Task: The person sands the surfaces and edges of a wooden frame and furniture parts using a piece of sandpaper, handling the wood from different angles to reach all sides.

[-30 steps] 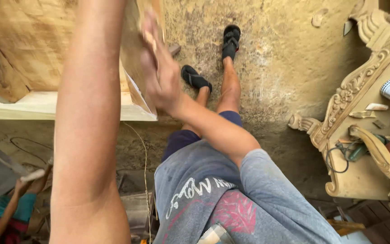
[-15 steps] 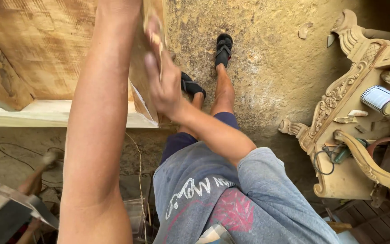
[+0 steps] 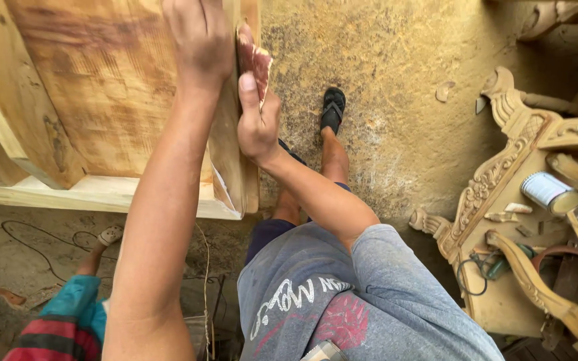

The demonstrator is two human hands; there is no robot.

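Against the upright edge of the wooden panel (image 3: 122,100), your right hand (image 3: 257,124) pressed a reddish sheet of sandpaper (image 3: 254,61), fingers clamped flat on it to keep it bearing on the wood. Your left hand (image 3: 199,40) gripped the panel's edge above, closed on it, steadying the piece.

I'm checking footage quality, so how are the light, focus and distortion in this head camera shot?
Head view: even, soft daylight, no harsh glare; the left hand and right hand on the wooden panel look sharp; wide-angle stretch makes the left forearm loom; the carved frame is slightly soft at the edge.
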